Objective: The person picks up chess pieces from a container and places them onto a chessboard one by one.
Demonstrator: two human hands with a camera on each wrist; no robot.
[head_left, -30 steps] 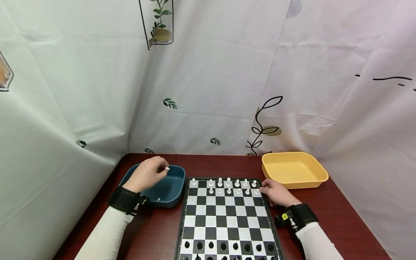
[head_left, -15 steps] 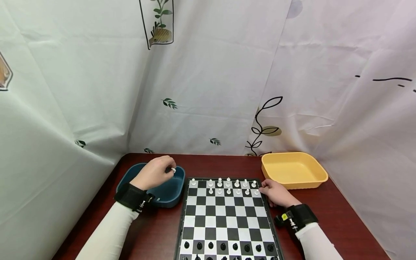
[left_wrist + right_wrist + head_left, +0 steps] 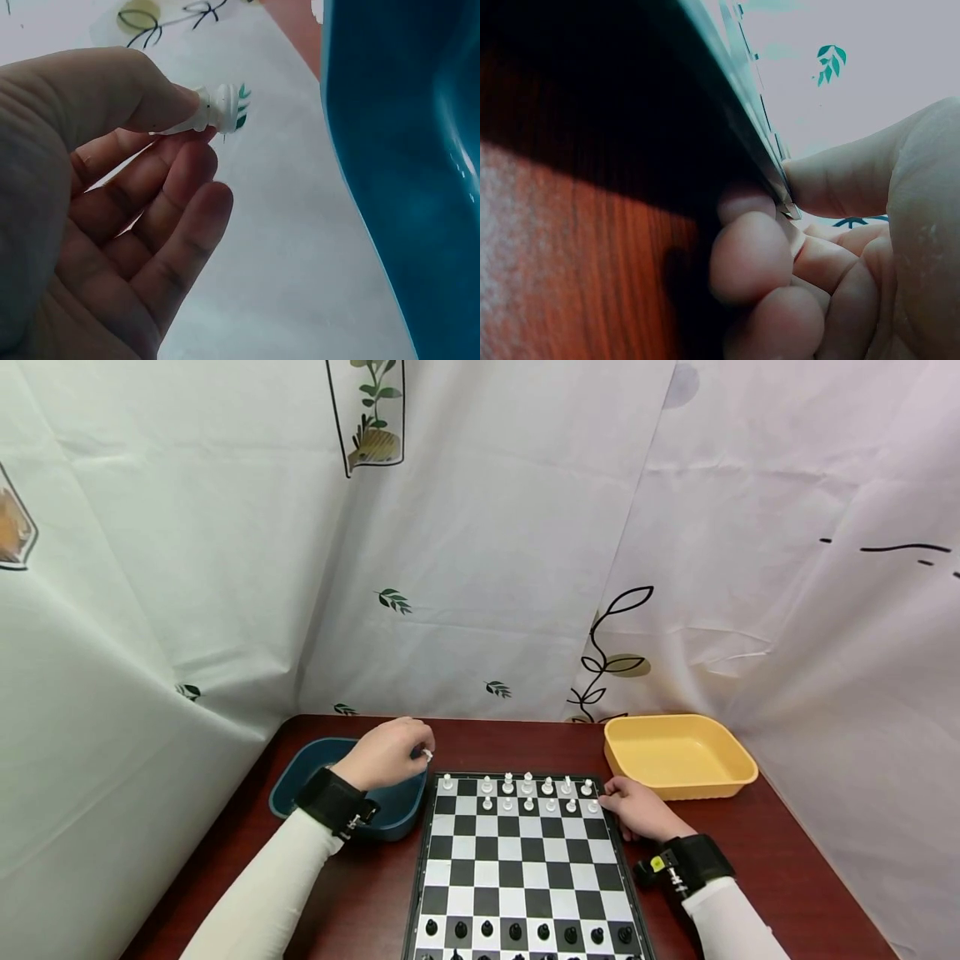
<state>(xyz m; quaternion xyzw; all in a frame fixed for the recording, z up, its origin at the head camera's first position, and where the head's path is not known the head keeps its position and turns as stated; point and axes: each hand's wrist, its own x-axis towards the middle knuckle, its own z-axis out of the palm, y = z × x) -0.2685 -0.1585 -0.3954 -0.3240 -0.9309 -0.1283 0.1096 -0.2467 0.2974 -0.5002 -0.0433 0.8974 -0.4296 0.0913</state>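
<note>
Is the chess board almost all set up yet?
Nearly. The black pieces stand in rows, and most white pieces fill the far two rows. The left hand pinches one more white piece beside the blue tray. The right hand grips the chessboard corner. A few far-left squares look empty.

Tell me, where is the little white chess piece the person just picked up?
In the head view, the small white plastic chess piece is pinched in the left hand, above the blue plastic bowl's right rim, beside the black-and-white chessboard's far-left corner.
</note>
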